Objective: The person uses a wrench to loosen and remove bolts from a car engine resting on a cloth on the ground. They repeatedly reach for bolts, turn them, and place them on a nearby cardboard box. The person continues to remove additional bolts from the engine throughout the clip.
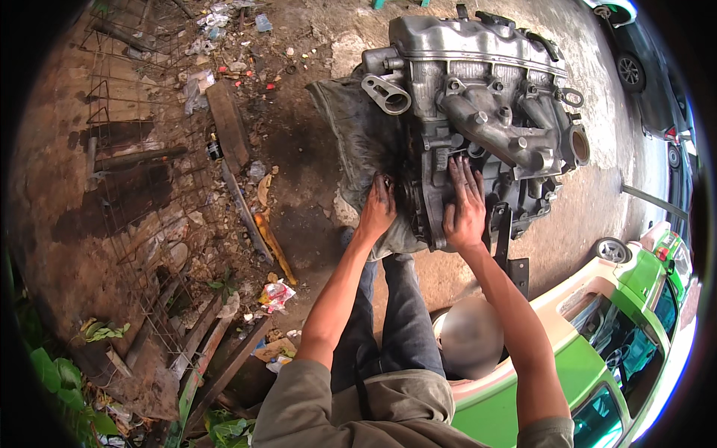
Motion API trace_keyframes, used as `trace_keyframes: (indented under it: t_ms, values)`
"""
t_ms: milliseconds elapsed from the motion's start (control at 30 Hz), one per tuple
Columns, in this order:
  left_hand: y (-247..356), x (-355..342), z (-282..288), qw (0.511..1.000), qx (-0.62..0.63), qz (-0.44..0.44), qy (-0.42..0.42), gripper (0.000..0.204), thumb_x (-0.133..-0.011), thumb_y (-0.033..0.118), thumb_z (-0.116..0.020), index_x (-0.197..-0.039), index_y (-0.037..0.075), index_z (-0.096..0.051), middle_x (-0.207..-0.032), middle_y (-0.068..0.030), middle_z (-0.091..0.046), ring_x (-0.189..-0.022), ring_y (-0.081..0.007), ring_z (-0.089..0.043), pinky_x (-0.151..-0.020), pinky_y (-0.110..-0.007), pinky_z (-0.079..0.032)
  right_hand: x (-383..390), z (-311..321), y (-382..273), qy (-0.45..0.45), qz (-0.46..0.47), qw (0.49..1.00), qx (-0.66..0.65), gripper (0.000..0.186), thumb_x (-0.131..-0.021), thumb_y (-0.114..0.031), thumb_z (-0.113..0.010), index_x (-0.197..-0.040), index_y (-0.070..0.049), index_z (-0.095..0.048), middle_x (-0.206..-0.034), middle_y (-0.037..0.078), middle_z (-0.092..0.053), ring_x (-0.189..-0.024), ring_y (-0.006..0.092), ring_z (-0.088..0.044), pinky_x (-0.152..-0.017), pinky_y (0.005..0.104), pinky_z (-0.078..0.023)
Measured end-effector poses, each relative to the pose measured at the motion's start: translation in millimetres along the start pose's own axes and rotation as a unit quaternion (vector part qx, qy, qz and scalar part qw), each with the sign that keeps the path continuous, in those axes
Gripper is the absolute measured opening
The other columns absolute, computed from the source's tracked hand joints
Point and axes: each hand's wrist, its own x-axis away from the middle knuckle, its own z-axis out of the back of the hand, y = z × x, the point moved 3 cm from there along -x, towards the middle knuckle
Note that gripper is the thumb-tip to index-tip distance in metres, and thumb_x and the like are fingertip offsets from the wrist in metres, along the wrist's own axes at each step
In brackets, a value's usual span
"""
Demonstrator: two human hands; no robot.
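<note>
A grey metal car engine (478,48) stands in front of me, with a cast manifold (485,123) on the side facing me. My right hand (467,213) lies against the engine block below the manifold, its fingers stretched out and pointing away from me. My left hand (379,209) is at the engine's left end, its fingers curled in by the dark edge. Whatever those fingers may hold is hidden. Under the engine's left side spreads a dark, dirty cloth (340,123). A black metal bracket (506,231) sticks out near my right wrist.
Rusty wire mesh (112,112), wooden planks (228,123) and scattered rubbish (276,295) cover the ground to the left. A green car (493,403) stands close at the lower right, beside a blurred round shape (470,340). A dark car (642,82) is farther off at the right.
</note>
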Motion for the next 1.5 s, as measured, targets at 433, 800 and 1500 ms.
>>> trace_keyframes:
  t_ms: [433, 800, 1500]
  values:
    - [-42.0, -72.4, -4.6, 0.992, -0.009, 0.12, 0.045, 0.019, -0.077, -0.008, -0.058, -0.095, -0.012, -0.06, -0.094, -0.0346, -0.063, -0.097, -0.052, -0.06, -0.081, -0.054, -0.048, -1.2, 0.4, -0.9, 0.004, 0.006, 1.0, -0.001, 0.082, -0.07, -0.008, -0.049, -0.152, -0.001, -0.039, -0.152, 0.02, -0.044, -0.145, 0.0348, -0.037, -0.121, 0.0526, -0.022]
    - [-43.3, -47.2, 9.1, 0.98, 0.051, 0.163, 0.099, 0.019, -0.087, -0.002, -0.062, -0.106, -0.006, -0.061, -0.091, -0.0272, -0.069, -0.091, -0.0463, -0.066, -0.074, -0.049, -0.051, -0.6, 0.0, -1.0, 0.004, 0.004, 1.0, -0.003, 0.078, -0.073, -0.009, -0.046, -0.15, -0.001, -0.04, -0.151, 0.019, -0.046, -0.146, 0.0357, -0.036, -0.122, 0.0524, -0.021]
    - [5.8, 32.3, -8.4, 0.99, 0.027, 0.082, 0.109, 0.015, -0.091, -0.008, -0.052, -0.105, -0.004, -0.048, -0.096, -0.0268, -0.056, -0.089, -0.0492, -0.055, -0.076, -0.052, -0.043, 0.2, 0.1, -0.6, 0.006, -0.003, 1.0, -0.003, 0.082, -0.071, -0.008, -0.049, -0.153, -0.005, -0.039, -0.153, 0.019, -0.044, -0.145, 0.0338, -0.038, -0.121, 0.0523, -0.023]
